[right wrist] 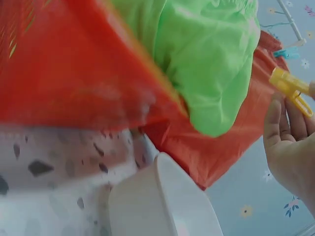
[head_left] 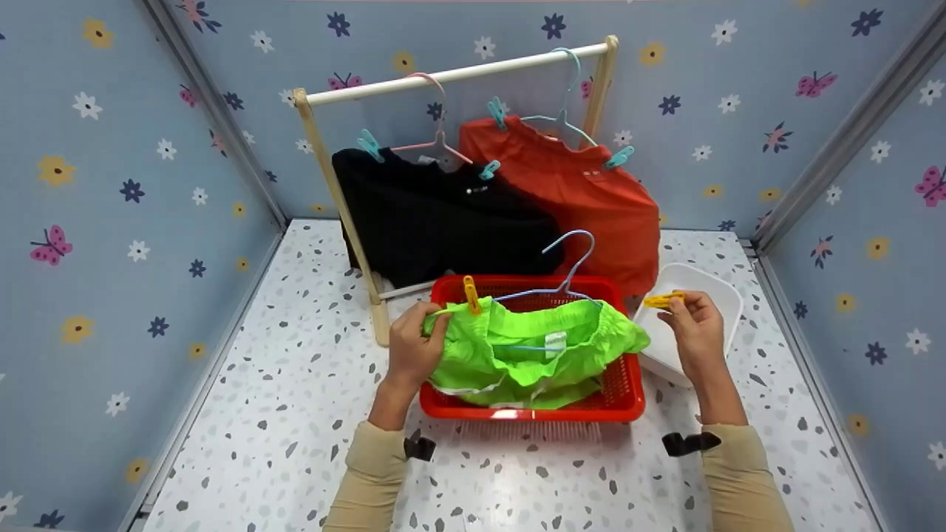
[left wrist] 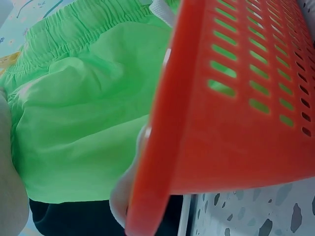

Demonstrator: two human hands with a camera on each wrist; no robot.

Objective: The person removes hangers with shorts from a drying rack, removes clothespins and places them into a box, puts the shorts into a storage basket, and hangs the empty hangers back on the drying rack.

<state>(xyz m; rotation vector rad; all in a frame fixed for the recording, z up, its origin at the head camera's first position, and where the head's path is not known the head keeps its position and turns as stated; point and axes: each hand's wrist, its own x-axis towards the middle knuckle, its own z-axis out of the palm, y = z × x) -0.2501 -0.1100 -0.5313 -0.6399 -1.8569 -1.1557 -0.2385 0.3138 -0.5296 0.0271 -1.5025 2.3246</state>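
Bright green elastic-waist shorts (head_left: 550,377) lie over the red basket (head_left: 532,415), with a blue hanger (head_left: 569,284) inside the waistband. A yellow clothespin (head_left: 471,294) clips the waistband's left part to the hanger. My left hand (head_left: 415,346) pinches the left end of the waistband beside that clothespin. Over the white container, my right hand (head_left: 698,332) holds a second yellow clothespin (right wrist: 290,88) between thumb and fingers, apart from the shorts. The right end of the waistband hangs loose, without a clothespin.
Behind the basket, a rack (head_left: 458,74) bears a black garment (head_left: 443,222) and an orange-red garment (head_left: 606,214) on hangers with turquoise clothespins (head_left: 621,157). The white container (head_left: 728,310) stands right of the basket. Patterned walls (head_left: 133,192) enclose the speckled tabletop (head_left: 295,414).
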